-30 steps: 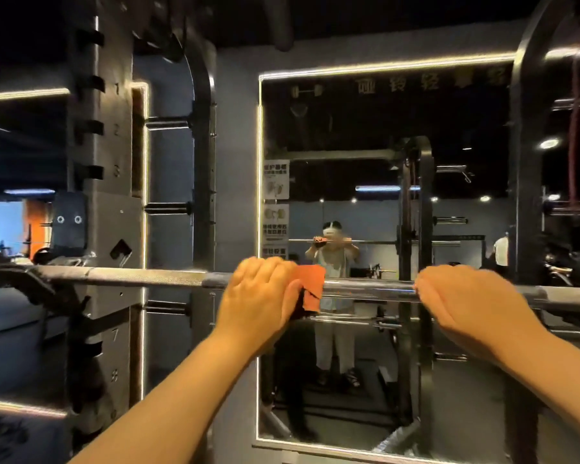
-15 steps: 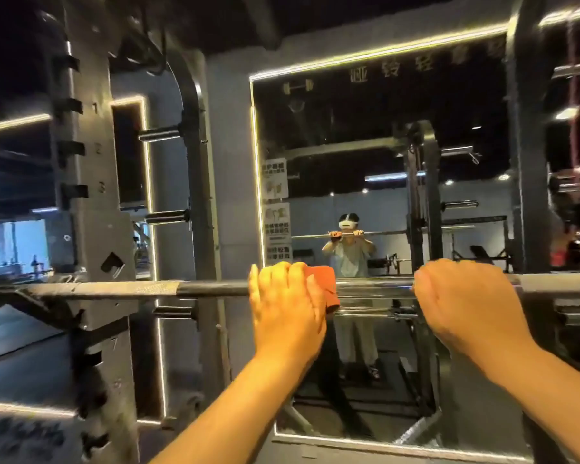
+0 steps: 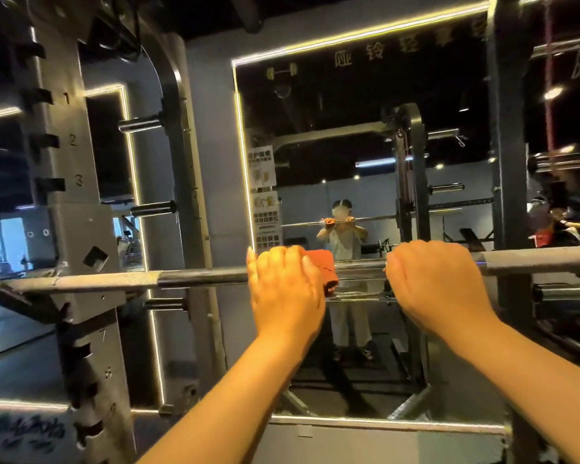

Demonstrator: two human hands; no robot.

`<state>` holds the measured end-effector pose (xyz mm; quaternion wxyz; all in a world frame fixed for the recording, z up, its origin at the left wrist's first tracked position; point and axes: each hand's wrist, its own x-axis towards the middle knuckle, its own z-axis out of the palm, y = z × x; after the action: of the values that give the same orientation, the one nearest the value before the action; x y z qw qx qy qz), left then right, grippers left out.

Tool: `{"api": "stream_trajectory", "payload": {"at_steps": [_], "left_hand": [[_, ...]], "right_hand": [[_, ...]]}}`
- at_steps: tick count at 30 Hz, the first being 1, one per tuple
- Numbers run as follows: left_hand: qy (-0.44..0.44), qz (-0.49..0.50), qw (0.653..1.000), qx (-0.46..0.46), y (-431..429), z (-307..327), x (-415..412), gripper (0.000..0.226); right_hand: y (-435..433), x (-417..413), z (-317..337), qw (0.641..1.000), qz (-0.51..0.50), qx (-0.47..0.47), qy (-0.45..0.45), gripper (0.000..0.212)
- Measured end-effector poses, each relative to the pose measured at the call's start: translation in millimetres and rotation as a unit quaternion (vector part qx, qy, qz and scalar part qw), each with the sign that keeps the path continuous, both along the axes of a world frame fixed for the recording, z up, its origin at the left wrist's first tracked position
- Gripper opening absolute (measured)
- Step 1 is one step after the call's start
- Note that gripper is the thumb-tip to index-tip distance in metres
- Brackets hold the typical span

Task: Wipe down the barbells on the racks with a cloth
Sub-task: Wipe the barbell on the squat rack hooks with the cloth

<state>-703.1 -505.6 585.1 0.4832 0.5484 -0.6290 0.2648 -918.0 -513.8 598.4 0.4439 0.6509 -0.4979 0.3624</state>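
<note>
A steel barbell (image 3: 188,277) lies level across the rack at chest height. My left hand (image 3: 283,289) grips the bar near its middle with an orange cloth (image 3: 323,266) wrapped round it; the cloth sticks out to the right of my fingers. My right hand (image 3: 432,283) grips the bare bar a short way to the right of the cloth. The knurled part of the bar runs on past that hand to the right edge. The bar's left end rests in a hook on the rack upright (image 3: 77,229).
A lit-edged wall mirror (image 3: 365,162) faces me and reflects a person at the bar. Numbered rack uprights with steel pegs (image 3: 153,207) stand at left. Another upright (image 3: 509,145) and more bars (image 3: 566,293) crowd the right side.
My left hand has slid the cloth to the right along the bar, closing most of the gap to my right hand. The view has swung slightly left.
</note>
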Motion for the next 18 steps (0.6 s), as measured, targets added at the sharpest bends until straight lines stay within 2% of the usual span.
{"api": "stream_trajectory", "payload": {"at_steps": [4, 7, 10, 13, 15, 18], "left_hand": [[-0.064, -0.053, 0.996, 0.027, 6, 8, 17, 0.049], [-0.105, 0.009, 0.992, 0.076, 9, 32, 41, 0.029], [-0.17, 0.093, 0.967, 0.168, 13, 51, 31, 0.029], [-0.204, 0.055, 0.954, 0.213, 12, 63, -1, 0.034], [-0.235, 0.04, 0.953, 0.185, 10, 59, -20, 0.03], [-0.216, 0.017, 0.974, 0.063, 2, 29, -22, 0.033]], "right_hand": [[1, -1, 0, 1.0, 0.012, -0.003, -0.007, 0.043], [0, 1, -1, 1.0, -0.003, -0.02, -0.017, 0.043], [0, 4, -1, 0.999, -0.003, -0.036, -0.031, 0.041], [0, 6, -1, 0.998, -0.005, -0.039, -0.045, 0.041], [-2, 5, -2, 0.999, 0.0, -0.027, -0.037, 0.042], [-2, 3, -2, 0.999, 0.009, -0.017, -0.036, 0.044]]}}
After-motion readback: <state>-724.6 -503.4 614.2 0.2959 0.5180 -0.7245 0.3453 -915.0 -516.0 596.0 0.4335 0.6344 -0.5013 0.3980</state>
